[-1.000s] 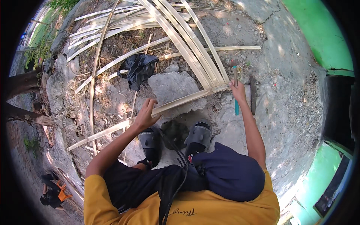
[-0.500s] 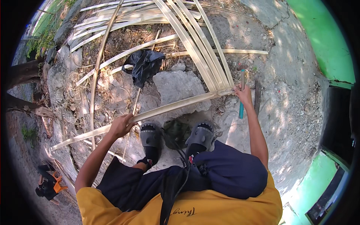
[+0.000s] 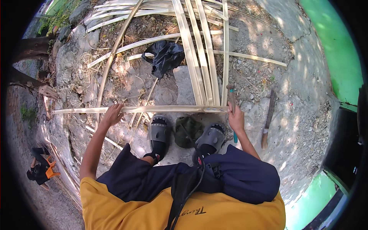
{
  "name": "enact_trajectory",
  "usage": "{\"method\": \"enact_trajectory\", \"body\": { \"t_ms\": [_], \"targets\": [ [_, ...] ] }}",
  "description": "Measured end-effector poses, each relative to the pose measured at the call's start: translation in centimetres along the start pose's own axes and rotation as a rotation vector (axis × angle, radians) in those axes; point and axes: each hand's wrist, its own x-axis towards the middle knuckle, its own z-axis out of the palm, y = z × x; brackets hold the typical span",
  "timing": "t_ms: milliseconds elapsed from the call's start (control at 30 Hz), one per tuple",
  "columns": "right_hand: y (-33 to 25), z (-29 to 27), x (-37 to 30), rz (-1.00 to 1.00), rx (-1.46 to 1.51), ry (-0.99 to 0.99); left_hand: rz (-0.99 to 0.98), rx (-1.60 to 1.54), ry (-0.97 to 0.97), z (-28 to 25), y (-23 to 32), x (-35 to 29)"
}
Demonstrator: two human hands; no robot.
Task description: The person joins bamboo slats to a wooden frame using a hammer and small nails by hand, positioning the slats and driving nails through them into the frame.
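Observation:
A pale, flat bamboo strip (image 3: 165, 109) lies nearly level from left to right in front of my feet. My left hand (image 3: 113, 114) is closed around it left of the middle. My right hand (image 3: 236, 118) is closed at its right end. A hammer with a teal handle end (image 3: 235, 137) shows above and below the right hand's fingers, seemingly gripped along with the strip; its middle is partly hidden. Several lengthwise bamboo strips (image 3: 193, 61) run away from me, their near ends meeting the crosswise strip just left of my right hand.
A machete-like blade with a wooden handle (image 3: 265, 140) lies to the right. Around the strips are a black plastic bag (image 3: 164, 57), a flat stone (image 3: 186, 82) and more strips (image 3: 126, 17). A dark green cloth-like bundle (image 3: 188, 132) sits between my shoes. Another person (image 3: 38, 168) is far left.
The crosswise strip has swung from slanting to nearly level, its right end coming nearer me and leftward. The hammer has moved along with my right hand. The lengthwise strips have spread apart and shifted.

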Motion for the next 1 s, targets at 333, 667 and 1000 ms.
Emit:
{"method": "enact_trajectory", "body": {
  "t_ms": [333,667,1000],
  "targets": [
    [2.9,1.2,9.7,-0.007,0.281,0.119,-0.002,-0.759,0.107,-7.2,14.9,10.1],
    [0.7,4.7,13.5,0.215,0.636,0.119,-0.287,-0.736,0.615,-4.4,28.3,29.8],
    [1.9,3.9,12.5,0.204,0.705,0.171,-0.035,-1.257,0.572,-4.9,31.1,30.5]
  ]
}}
